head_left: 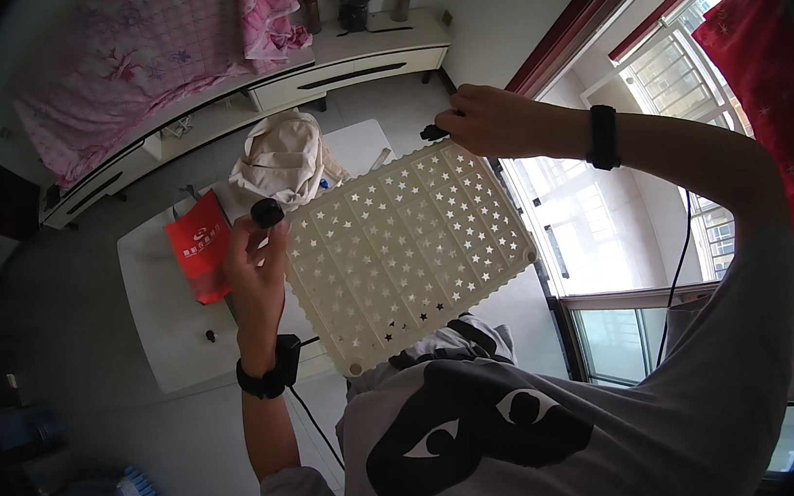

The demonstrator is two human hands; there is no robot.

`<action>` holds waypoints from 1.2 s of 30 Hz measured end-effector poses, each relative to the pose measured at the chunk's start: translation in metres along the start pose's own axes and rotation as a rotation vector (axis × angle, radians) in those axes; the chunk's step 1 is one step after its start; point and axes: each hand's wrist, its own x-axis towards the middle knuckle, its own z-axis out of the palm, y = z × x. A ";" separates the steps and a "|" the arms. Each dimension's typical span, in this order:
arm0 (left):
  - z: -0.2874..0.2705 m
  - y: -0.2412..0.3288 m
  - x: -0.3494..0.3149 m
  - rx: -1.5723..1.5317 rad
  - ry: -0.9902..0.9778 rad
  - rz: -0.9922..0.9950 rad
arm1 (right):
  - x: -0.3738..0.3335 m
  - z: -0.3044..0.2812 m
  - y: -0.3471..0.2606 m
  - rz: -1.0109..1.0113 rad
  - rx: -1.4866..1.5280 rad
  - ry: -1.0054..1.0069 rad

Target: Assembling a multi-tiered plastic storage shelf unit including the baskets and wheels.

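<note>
A cream plastic panel (pixel 406 237) with rows of star-shaped holes hangs tilted in front of my body, above the floor and the table's near side. My left hand (pixel 256 254) grips its far left corner, and a small black rounded piece (pixel 267 212) sits at the fingertips. At the far right corner, my right hand (pixel 471 125) is closed on the panel's edge. Another small black piece (pixel 433 132) shows by those fingers. Black bands circle both wrists. Part of each hand's grip is hidden behind its own fingers.
Beyond the panel stands a white table (pixel 166 323) bearing a red bag (pixel 201 246), a cream cloth bag (pixel 281 158) and a small dark object (pixel 211 336). A low cabinet (pixel 357 68) lies farther back, partly under a pink floral cloth (pixel 142 71). Windows and a red curtain (pixel 775 126) are at right.
</note>
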 end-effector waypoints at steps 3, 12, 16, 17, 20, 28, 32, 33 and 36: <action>-0.001 -0.003 -0.004 -0.002 -0.001 0.013 | 0.008 -0.008 0.001 -0.016 0.010 -0.155; 0.003 -0.001 -0.012 -0.006 0.047 -0.011 | 0.035 -0.031 0.013 0.111 0.406 -0.430; 0.009 -0.005 -0.008 -0.028 0.048 0.030 | 0.023 -0.016 0.010 0.316 0.480 -0.399; 0.009 -0.010 -0.010 -0.060 0.046 0.011 | 0.020 -0.018 0.012 0.340 0.490 -0.400; 0.003 -0.029 -0.013 -0.058 0.062 0.025 | 0.004 -0.018 0.018 0.679 0.717 -0.096; -0.004 -0.025 -0.035 -0.006 0.042 -0.102 | -0.047 0.075 -0.071 1.022 1.642 0.524; -0.001 0.017 -0.068 -0.065 0.020 -0.255 | -0.026 0.087 -0.097 0.995 2.267 0.697; -0.002 0.022 -0.077 -0.061 0.009 -0.305 | -0.016 0.089 -0.099 0.979 2.410 0.764; 0.008 0.041 -0.106 0.018 0.081 -0.350 | 0.007 0.087 -0.090 0.904 2.622 0.739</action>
